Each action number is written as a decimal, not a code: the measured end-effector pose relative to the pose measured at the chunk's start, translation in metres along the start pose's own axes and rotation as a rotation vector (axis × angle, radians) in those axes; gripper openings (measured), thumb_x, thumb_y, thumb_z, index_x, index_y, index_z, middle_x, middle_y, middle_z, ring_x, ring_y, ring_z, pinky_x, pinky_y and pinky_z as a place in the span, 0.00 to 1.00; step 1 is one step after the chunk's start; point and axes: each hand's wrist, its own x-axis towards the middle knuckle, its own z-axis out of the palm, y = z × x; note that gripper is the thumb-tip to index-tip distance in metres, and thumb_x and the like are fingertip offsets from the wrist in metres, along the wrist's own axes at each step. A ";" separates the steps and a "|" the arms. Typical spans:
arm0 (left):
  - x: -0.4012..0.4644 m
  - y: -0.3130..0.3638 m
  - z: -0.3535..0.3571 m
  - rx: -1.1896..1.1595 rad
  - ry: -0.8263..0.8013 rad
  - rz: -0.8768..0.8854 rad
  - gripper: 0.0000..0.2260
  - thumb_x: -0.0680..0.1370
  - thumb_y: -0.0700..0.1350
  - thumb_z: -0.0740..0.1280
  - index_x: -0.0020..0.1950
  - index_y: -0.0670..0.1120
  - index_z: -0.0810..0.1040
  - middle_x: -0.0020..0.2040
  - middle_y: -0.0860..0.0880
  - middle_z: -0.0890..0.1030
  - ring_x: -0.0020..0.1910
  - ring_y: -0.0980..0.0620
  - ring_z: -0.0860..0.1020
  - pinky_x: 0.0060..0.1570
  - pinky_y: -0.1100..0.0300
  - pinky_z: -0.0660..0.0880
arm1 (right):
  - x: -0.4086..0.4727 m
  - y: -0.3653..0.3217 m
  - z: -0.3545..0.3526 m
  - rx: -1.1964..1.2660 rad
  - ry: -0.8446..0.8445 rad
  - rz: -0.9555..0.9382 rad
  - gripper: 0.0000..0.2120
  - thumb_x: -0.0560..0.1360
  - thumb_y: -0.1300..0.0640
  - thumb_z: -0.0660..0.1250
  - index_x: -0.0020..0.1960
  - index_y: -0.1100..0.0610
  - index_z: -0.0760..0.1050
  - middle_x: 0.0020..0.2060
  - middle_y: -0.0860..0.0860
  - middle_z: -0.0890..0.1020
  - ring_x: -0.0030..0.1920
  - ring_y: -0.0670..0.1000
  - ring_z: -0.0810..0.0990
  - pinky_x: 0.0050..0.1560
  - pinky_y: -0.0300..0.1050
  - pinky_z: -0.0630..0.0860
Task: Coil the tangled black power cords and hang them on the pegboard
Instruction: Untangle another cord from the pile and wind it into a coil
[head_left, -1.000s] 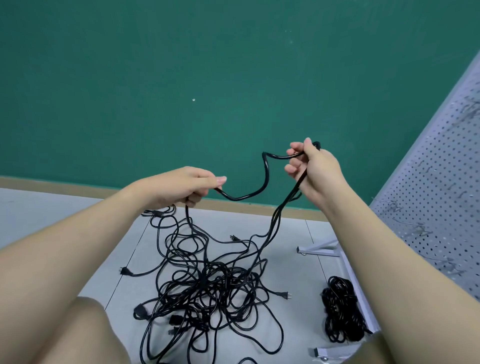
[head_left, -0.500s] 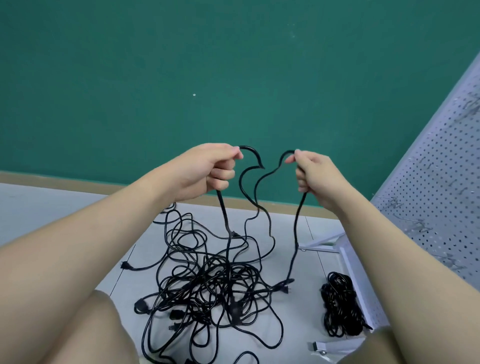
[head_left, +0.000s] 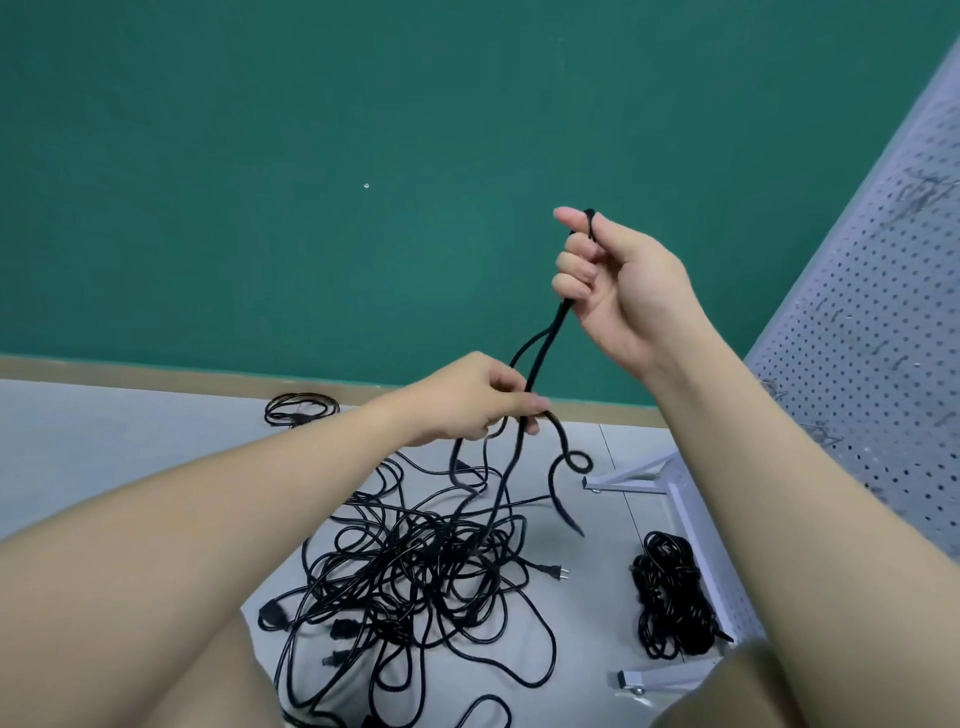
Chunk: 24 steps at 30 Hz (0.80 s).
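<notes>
Above the floor tangle (head_left: 415, 566) | right hand (head_left: 618, 280) grips folded cord (head_left: 545, 348), left hand (head_left: 472, 397) pinches it lower | one bundle (head_left: 670, 592) lies coiled by pegboard (head_left: 883, 291) | most cords uncoiled, none visibly hung

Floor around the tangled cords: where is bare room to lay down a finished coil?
Bare grey floor lies left of the small coiled cord by the wall base, and a narrower strip runs between the tangled black cord pile and the bundled black cords beside the white pegboard stand. The middle is crowded with loops and plugs.
</notes>
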 end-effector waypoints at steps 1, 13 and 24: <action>0.000 0.000 -0.002 0.010 0.010 0.002 0.15 0.82 0.49 0.70 0.48 0.37 0.83 0.43 0.50 0.87 0.30 0.50 0.59 0.30 0.56 0.56 | 0.001 0.001 -0.002 -0.008 0.026 -0.010 0.12 0.87 0.59 0.55 0.63 0.65 0.72 0.34 0.51 0.73 0.32 0.48 0.73 0.33 0.39 0.72; 0.017 0.033 -0.038 -0.607 0.380 0.162 0.09 0.85 0.45 0.63 0.54 0.41 0.80 0.33 0.48 0.71 0.23 0.58 0.56 0.23 0.67 0.56 | -0.039 0.082 -0.041 -1.138 -0.162 0.286 0.17 0.81 0.54 0.70 0.63 0.64 0.74 0.47 0.57 0.83 0.38 0.56 0.87 0.37 0.53 0.84; 0.004 0.060 -0.057 -0.745 0.486 0.162 0.15 0.85 0.52 0.63 0.61 0.41 0.79 0.37 0.51 0.77 0.25 0.57 0.56 0.24 0.65 0.54 | -0.035 0.119 -0.032 -1.213 -0.204 0.013 0.16 0.85 0.57 0.62 0.39 0.58 0.74 0.32 0.54 0.81 0.29 0.53 0.84 0.32 0.47 0.77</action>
